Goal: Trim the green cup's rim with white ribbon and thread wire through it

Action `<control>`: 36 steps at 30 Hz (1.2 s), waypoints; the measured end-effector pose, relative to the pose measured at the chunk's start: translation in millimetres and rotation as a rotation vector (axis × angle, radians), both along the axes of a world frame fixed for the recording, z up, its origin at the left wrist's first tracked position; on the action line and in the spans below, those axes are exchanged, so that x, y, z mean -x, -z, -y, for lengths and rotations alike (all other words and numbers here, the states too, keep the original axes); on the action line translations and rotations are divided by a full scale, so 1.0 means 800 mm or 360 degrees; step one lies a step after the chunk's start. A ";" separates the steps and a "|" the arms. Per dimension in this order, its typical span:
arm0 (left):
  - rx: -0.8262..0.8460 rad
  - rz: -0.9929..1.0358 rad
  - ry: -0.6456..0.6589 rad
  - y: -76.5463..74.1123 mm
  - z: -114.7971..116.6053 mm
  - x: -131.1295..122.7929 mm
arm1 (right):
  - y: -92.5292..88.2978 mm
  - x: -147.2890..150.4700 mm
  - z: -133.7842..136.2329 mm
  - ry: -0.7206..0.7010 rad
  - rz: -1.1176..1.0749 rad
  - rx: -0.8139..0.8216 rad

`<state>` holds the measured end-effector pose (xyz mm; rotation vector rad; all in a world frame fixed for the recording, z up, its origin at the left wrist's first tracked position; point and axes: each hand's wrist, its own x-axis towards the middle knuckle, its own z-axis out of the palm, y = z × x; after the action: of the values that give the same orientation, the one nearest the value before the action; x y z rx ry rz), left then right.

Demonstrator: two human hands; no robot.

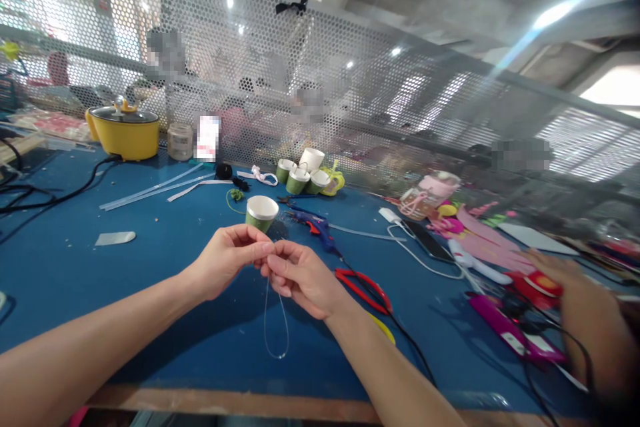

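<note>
Two hands pinched a thin clear string (277, 328) above a blue table (150, 280).

The left hand (227, 268) and the right hand (301, 280) met at the fingertips. Both pinched the string, and its loop hung down under them. A paper cup (261, 212) stood just behind the hands. A blue glue gun (315, 223) lay right of the cup. A red-handled tool (363, 287) lay to the cup's right, closer to the table edge. A yellow pot (125, 132) sat far left of the cup. Another person's hand (575, 293) was far right of it.
</note>
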<state>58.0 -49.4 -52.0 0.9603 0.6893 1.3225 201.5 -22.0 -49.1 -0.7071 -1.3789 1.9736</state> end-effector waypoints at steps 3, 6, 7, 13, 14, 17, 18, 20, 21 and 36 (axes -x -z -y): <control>-0.0013 0.0001 0.0017 0.002 0.000 0.000 | 0.001 0.000 0.000 -0.0003 0.0008 0.0001; -0.0016 -0.0009 0.0046 0.003 0.001 0.001 | 0.001 0.000 0.000 0.0008 0.0017 -0.0003; -0.0016 -0.0015 0.0051 0.003 0.001 0.001 | 0.000 0.000 0.000 0.0014 0.0021 -0.0006; -0.0086 -0.0087 0.0049 0.000 0.001 0.004 | -0.003 -0.001 -0.001 -0.0033 0.0084 -0.0034; -0.0097 -0.0093 0.0050 0.000 0.001 0.005 | -0.003 -0.002 -0.001 -0.0062 0.0094 -0.0033; -0.0099 -0.0093 -0.0007 -0.003 0.000 0.009 | -0.001 -0.004 -0.003 -0.0160 0.0115 -0.0004; -0.0096 -0.0083 -0.0038 -0.004 0.000 0.011 | -0.001 -0.004 -0.003 -0.0190 0.0122 0.0011; -0.0095 -0.0052 -0.0084 -0.007 -0.001 0.015 | 0.001 -0.004 -0.003 -0.0238 0.0136 0.0032; -0.0101 -0.0035 -0.0094 -0.009 -0.002 0.017 | 0.001 -0.004 -0.003 -0.0251 0.0140 0.0038; -0.0198 0.0062 -0.0280 -0.018 -0.009 0.029 | 0.008 0.004 0.001 -0.0187 0.0154 0.0087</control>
<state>34.6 -42.2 -37.3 0.9881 0.6797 1.5504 198.5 -22.8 -55.5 -0.7712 -1.4576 2.1002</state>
